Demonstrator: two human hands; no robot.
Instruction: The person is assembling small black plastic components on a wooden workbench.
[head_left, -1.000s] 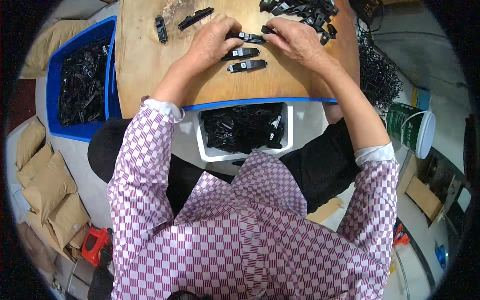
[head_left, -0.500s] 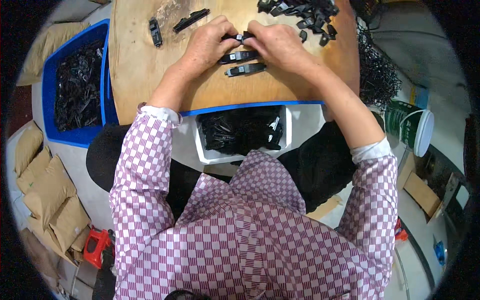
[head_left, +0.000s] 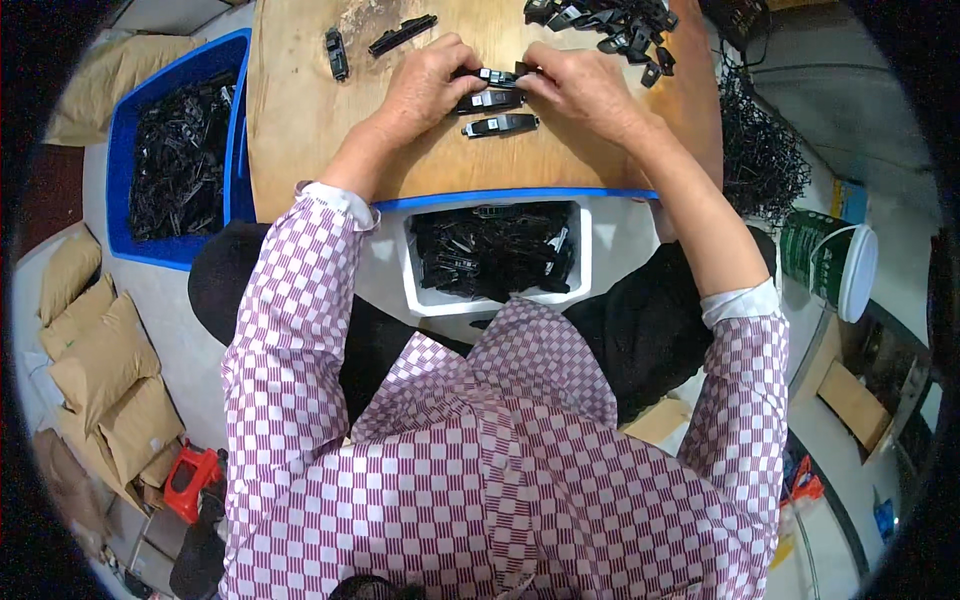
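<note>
Both hands have drawn closer together since the earlier frame and are now meeting over one black plastic clip (head_left: 497, 75) near the far middle of the wooden table (head_left: 300, 130). At the clip's left end the left hand (head_left: 430, 85) is pinching it in a narrow grip, and the right hand (head_left: 580, 90) is pinching its right end in the same narrow grip, fingertips nearly touching across the part. This clip is a slim, elongated black moulding, lying crosswise between the hands and partly covered by the fingers. Two matching finished clips (head_left: 498, 112) are lying in a row just beside the hands on the near side, each a flat black bar with a small pale mark at its middle. A pile of loose black parts (head_left: 605, 18) is resting at the far right of the table, and two single pieces (head_left: 370, 42) are lying at the far left. A white tray (head_left: 420, 290) of black parts is sitting below the table edge on the person's lap, and a blue bin (head_left: 130, 150) of similar parts is standing at the left.
</note>
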